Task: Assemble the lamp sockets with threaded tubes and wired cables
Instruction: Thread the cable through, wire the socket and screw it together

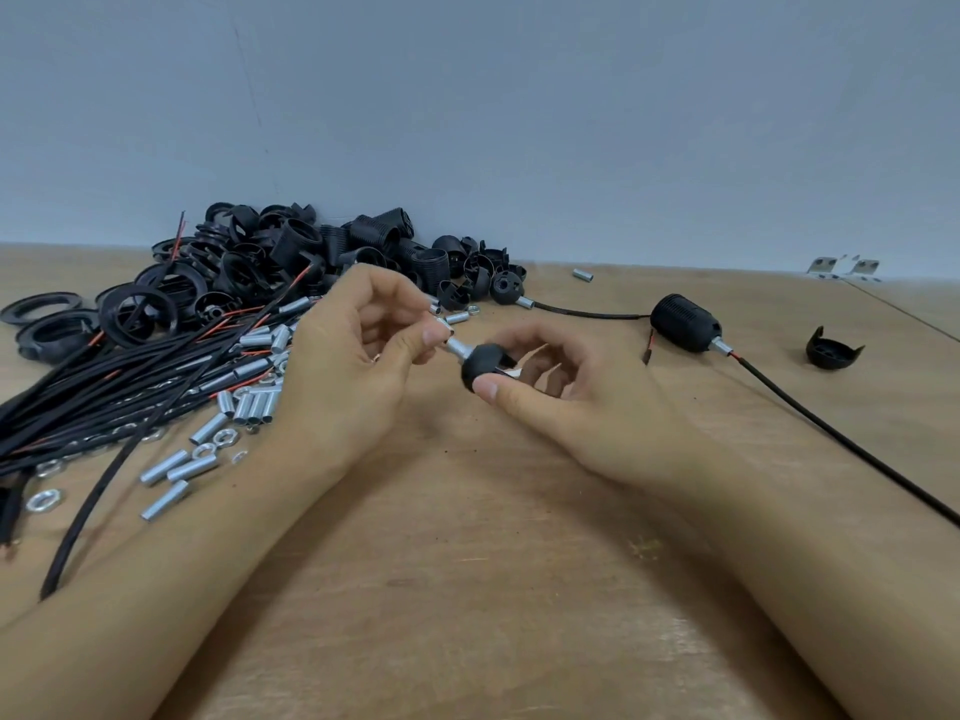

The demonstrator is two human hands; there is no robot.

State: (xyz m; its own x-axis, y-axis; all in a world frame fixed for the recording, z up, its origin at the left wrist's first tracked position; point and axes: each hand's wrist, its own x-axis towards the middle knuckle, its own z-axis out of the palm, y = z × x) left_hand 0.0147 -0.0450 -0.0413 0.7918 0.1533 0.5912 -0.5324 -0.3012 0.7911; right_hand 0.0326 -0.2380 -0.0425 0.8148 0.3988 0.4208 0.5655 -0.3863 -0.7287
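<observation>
Table (467,589): bare wood lies nearest.
Left hand (353,356): a threaded tube (458,346) is pinched, likely for screwing.
Right hand (561,402): the socket cap (480,368) is gripped steady, mid-table.
Spare parts (249,397): kept left, within reach.

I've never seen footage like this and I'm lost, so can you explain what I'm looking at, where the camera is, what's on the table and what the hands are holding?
There is no machine here: a person works bare-handed, filmed by a camera worn on the head, looking down at a wooden table. The left hand pinches a small metal threaded tube, fitted into a black socket cap that the right hand holds. To the left lie a pile of black socket parts, a bundle of black cables and loose metal tubes with nuts. To the right lies a socket already fitted with cable.
</observation>
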